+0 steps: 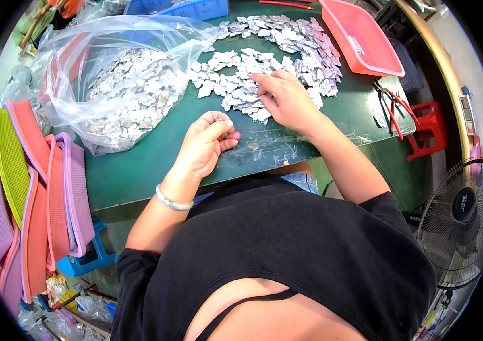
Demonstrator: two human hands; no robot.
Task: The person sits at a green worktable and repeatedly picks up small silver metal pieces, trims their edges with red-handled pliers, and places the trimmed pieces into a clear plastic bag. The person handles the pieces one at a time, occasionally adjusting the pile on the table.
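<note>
Many flat, silvery, irregular pieces [264,57] are spread in a loose ring on the green table [139,176]. Over the near part of that spread is my right hand [287,99], its fingertips at the pieces and its thumb apart from the index finger. Closer to me, my left hand [207,142] is closed, thumb against the curled fingers just off the table's front edge. Something tiny may be pinched there, but I cannot make it out. To the left, a clear plastic bag [110,133] stands open, heaped with similar silvery pieces [139,85].
A pink tray [366,42] lies at the far right, with red-handled pliers [392,108] nearer. A blue crate [204,10] sits at the back. Stacked colourful baskets [36,187] crowd the left. Right of me are a red stool [428,131] and a fan [452,227].
</note>
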